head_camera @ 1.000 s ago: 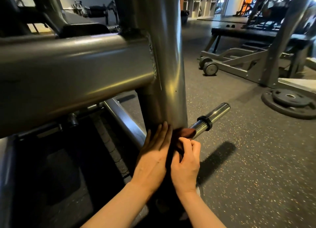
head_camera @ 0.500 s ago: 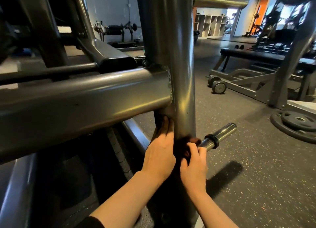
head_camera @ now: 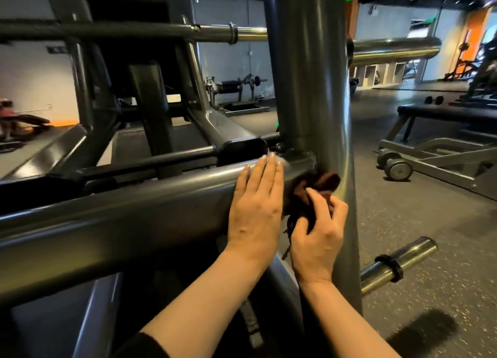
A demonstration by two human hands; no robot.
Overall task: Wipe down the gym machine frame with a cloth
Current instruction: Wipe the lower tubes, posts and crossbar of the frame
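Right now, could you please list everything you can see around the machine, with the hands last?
upright post: one, grey metal, centre.
horizontal beam: one, grey, joins the post from the left.
cloth: one, dark brown, bunched against the post at the joint.
chrome sleeve: one, silver with a black collar, sticks out low on the right.
spring: one, silver, just left of the post.
bench: one, black pad on a grey wheeled frame, right.
floor: dark speckled rubber.
left hand: flat on the beam, fingers straight.
right hand: grips the cloth against the post.
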